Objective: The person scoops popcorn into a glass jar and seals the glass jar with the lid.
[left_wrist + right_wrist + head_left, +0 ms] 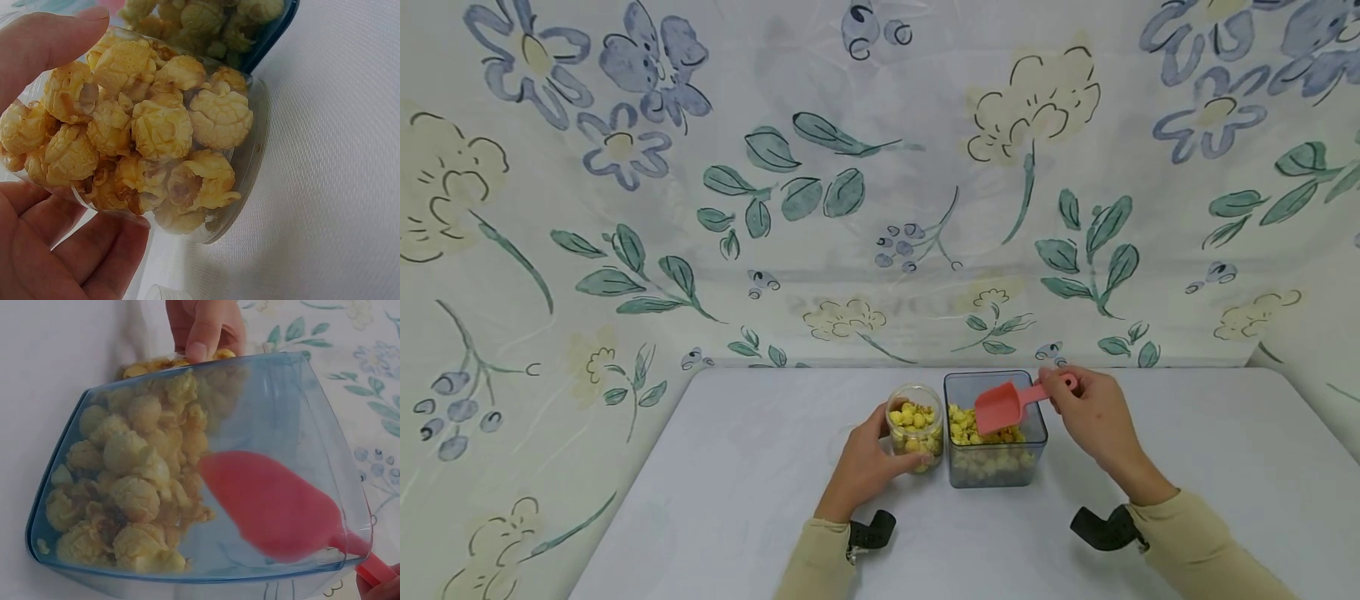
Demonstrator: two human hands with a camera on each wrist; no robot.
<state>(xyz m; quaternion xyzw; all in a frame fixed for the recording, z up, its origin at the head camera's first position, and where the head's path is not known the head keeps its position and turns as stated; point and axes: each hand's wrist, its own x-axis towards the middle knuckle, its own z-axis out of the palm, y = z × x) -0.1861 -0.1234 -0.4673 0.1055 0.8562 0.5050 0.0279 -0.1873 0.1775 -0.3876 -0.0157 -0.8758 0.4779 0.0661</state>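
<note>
Beige sleeves (1213, 542) sit at eight and four o'clock of the tub (973, 388). Left hand (865, 462) grips the jar (938, 427) of popcorn (912, 415) at the tub's nine o'clock; right hand (1093, 417) pinches the scoop (997, 407) from two o'clock, its blade inside the tub, no popcorn visible on it. Scooping seems in hand; next probably calls for digging in while steadying the jar.
</note>
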